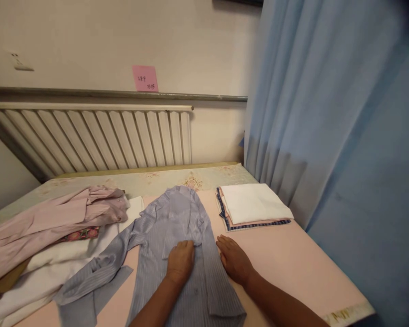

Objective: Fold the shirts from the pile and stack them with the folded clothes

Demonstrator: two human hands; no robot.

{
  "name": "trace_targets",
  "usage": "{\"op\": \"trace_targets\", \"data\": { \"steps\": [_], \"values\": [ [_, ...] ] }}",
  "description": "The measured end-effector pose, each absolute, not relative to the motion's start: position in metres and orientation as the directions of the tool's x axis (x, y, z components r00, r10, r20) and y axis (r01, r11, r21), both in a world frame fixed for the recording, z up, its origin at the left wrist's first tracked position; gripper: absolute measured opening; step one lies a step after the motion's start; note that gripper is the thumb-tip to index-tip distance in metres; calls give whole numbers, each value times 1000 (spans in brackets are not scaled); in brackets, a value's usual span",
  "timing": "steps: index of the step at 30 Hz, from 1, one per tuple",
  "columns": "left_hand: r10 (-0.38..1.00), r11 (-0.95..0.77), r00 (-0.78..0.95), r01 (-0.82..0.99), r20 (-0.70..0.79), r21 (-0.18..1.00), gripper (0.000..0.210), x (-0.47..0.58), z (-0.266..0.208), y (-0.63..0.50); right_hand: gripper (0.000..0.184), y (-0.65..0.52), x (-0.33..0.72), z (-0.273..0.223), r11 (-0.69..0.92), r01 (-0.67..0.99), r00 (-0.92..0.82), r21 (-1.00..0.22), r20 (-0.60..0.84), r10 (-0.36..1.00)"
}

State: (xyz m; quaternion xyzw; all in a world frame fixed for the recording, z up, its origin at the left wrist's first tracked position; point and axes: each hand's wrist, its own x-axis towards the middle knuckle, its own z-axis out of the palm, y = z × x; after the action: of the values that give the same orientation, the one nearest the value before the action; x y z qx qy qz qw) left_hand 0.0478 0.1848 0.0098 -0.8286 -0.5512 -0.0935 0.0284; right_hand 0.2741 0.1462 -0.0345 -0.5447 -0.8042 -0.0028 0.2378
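Note:
A blue-grey striped long-sleeved shirt [153,268] lies front up on the bed, its collar pointing away from me. One sleeve spreads out to the left and the other runs down along the right side of the body. My left hand [181,262] is on the shirt's chest beside the pocket, with its fingers curled into the fabric; the fingertips are hidden. Beside the right sleeve's outer edge, my right hand [235,261] rests with fingers stretched out and holding nothing.
Pink shirt [57,218] and white garments [59,254] are heaped at the left. A folded cloth stack [255,203], white on top, sits at the right rear. Behind the bed are a radiator [122,138] and wall; a blue curtain [293,113] hangs along the right.

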Motion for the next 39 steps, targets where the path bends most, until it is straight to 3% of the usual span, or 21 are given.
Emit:
{"op": "trace_targets", "data": {
  "steps": [4,9,15,26,39],
  "values": [
    [918,-365,343,927,201,82,31,50,15,184,50,145,273,-32,409,876,-292,-255,392,872],
    [887,-452,431,883,167,126,22,47,1,177,49,146,273,-32,411,877,-292,-248,403,867],
    [880,-457,415,872,229,175,43,27,-25,155,50,147,275,-38,421,875,-306,-239,401,863],
    [950,-255,231,962,209,95,47,-46,-44,100,48,146,275,-36,425,878,-317,-222,394,862],
    [932,-206,198,978,303,-4,47,-76,-45,72,46,147,277,-46,444,861,-312,-247,433,846]
  ]
}}
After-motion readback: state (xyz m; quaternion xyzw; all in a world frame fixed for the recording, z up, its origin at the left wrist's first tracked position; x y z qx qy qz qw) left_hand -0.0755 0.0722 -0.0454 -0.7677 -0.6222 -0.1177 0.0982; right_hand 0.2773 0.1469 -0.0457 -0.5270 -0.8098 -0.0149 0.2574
